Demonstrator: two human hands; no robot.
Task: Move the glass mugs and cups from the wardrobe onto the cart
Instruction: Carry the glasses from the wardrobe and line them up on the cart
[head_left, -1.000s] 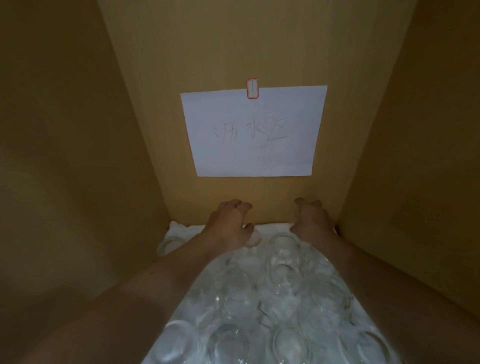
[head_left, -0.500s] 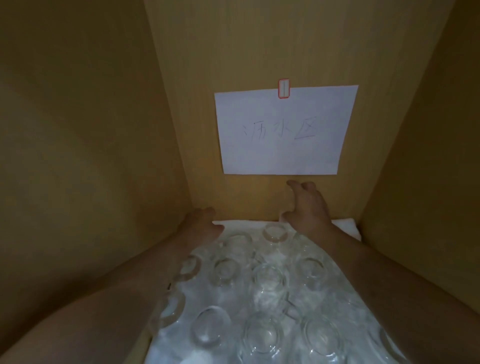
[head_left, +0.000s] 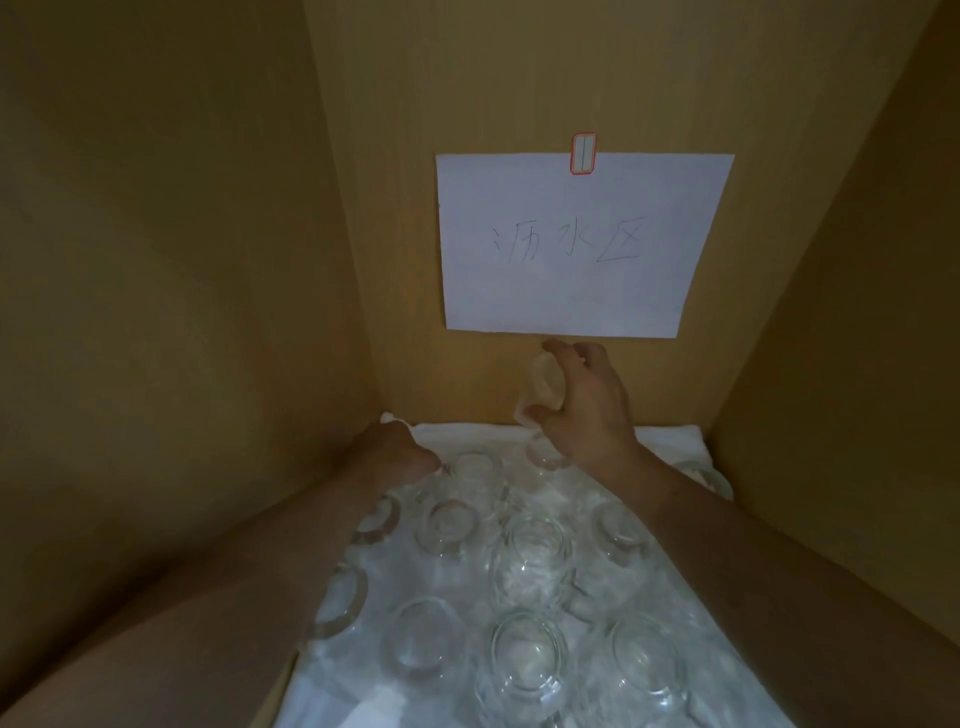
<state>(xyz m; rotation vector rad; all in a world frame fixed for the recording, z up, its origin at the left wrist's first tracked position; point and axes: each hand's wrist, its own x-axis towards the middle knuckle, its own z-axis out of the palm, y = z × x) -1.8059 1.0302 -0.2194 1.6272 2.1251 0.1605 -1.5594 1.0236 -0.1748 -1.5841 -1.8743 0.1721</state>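
**Right hand lifting a small glass cup out of the wardrobe's far row**

A person is reaching both bare arms deep into a wooden wardrobe (head_left: 519, 78) compartment. Its floor is being covered by a white cloth (head_left: 670, 441), and many clear glass mugs and cups (head_left: 530, 561) are standing on it in rows, from the near edge to the back wall.

The right hand (head_left: 587, 410) is holding one small glass cup (head_left: 545, 387) up off the cloth, just in front of the back wall and just below a white paper sign (head_left: 582, 244) with handwritten characters, which a red-edged sticker (head_left: 584, 154) is fixing to the wall. The fingers are curling over the top of the cup and the thumb is pressing from below, so the cup is lying tilted, its long axis leaning toward the left.

The left hand (head_left: 395, 457) is resting lower, at the far left corner, with curled fingers touching the back-row glasses (head_left: 472, 467). Whether it is gripping one is too dim to tell.

The cart is not showing in this view; it is likely lying behind the person, on the near side. The raised cup is sitting at the far end, so the right hand is probably needing to draw it back toward the near edge, passing above the standing glasses without knocking them.
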